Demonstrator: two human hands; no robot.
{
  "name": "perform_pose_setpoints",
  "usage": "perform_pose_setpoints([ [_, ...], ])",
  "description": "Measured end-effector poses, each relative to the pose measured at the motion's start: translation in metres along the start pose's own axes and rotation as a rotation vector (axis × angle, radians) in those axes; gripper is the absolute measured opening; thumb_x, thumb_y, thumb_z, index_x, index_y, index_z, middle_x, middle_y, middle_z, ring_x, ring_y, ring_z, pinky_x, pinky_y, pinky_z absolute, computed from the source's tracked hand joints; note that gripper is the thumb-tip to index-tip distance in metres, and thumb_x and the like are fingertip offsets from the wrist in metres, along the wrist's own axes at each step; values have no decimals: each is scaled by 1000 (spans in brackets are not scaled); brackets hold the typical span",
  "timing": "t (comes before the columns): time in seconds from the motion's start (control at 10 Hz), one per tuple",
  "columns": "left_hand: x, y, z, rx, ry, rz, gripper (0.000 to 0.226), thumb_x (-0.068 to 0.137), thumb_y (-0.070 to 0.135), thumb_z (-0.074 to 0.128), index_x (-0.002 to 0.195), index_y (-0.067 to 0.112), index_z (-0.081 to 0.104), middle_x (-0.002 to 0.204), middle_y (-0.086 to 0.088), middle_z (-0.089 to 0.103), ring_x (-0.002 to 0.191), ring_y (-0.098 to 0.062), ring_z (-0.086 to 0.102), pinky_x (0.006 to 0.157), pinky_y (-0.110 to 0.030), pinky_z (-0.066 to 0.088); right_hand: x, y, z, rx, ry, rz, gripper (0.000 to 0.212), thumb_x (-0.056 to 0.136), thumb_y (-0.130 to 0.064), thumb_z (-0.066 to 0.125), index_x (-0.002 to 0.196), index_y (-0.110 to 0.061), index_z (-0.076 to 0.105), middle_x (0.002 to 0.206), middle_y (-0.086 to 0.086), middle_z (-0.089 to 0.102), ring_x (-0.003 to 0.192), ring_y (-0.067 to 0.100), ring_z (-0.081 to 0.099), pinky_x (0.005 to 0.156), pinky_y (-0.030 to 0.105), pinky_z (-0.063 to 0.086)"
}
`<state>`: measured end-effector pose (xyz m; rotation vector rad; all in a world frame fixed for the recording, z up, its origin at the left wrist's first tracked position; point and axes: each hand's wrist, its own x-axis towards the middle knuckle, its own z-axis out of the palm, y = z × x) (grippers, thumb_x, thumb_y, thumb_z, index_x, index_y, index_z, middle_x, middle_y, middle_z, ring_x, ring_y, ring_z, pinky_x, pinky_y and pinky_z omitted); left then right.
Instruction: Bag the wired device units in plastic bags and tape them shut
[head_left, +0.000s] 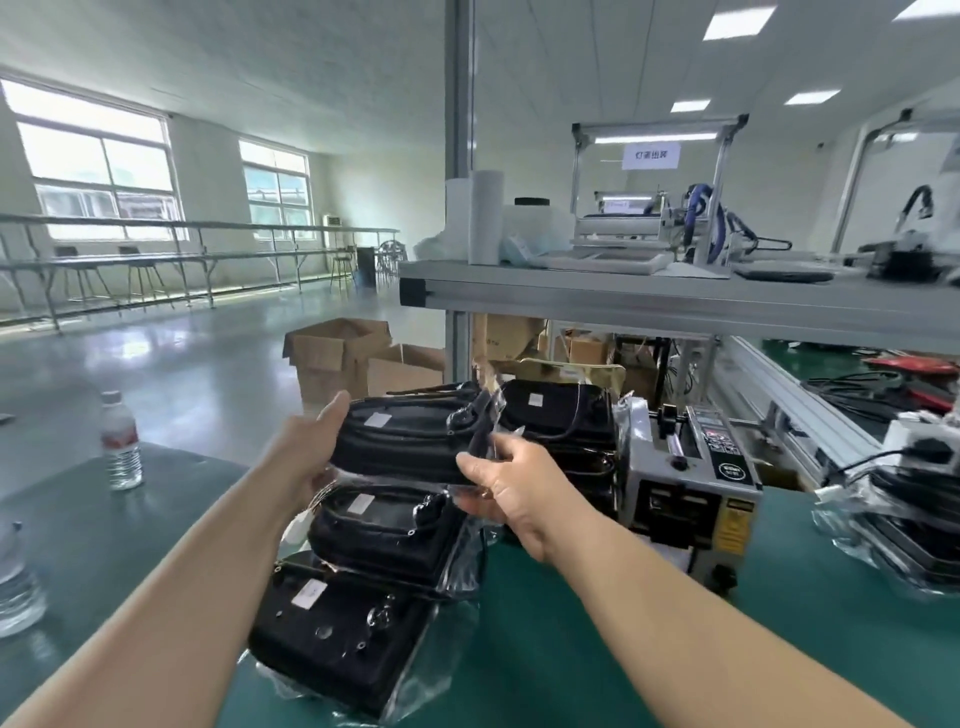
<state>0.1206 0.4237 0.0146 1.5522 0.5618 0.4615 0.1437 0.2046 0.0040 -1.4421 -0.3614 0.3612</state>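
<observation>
Two hands (304, 457) (511, 480) grip bagged unit (405, 441) | green table (571, 649) | glossy floor (182, 358), big windows (98, 156)

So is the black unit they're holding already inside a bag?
Inside. A clear bag wraps the held unit; the right hand pinches its loose end. Taped or not: cannot tell.

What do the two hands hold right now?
Left hand: grips the bagged unit at its left end.
Right hand: pinches the same unit's right end.
</observation>
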Motion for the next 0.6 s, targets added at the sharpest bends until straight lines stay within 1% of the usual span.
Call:
perform_pose_setpoints([
  [0.1,19,-11,0,70,88,16,42,97,43,57,75,8,64,60,-4,62,56,-18,52,53,-27,41,11,11,8,-43,18,23,13,94,-11,67,100,-21,62,98,3,71,78,14,69,60,22,58],
  [0.2,32,-28,-2,168,133,24,47,96,43,56,65,8,60,46,-1,60,52,-22,53,56,-30,41,19,19,11,-110,35,19,11,93,-17,70,96,-24,63,95,-3,71,68,6,69,57,17,54],
  [0.3,40,-43,-6,273,160,34,53,95,52,52,72,7,68,75,-14,71,74,-32,65,77,-39,51,21,26,12,-165,77,-3,37,91,-26,73,125,-18,63,108,-6,71,83,5,68,64,14,52],
  [0.4,47,-51,-9,367,166,73,51,95,57,48,70,16,65,83,-13,70,81,-33,65,88,-45,52,21,39,11,-176,114,-53,55,87,-37,76,137,-25,57,100,-24,64,94,-4,61,81,10,44],
  [0.5,46,-49,-7,410,190,99,46,96,55,48,72,19,65,86,-12,70,79,-30,63,88,-46,52,17,43,13,-180,119,-39,56,89,-44,72,140,-30,52,90,-33,55,84,-14,53,68,2,38],
  [0.6,37,-45,-6,525,329,151,49,95,55,51,118,15,66,119,-15,64,109,-37,58,99,-50,46,10,46,11,-161,124,-54,64,89,-47,69,145,-30,44,103,-28,57,97,-6,56,90,14,45],
])
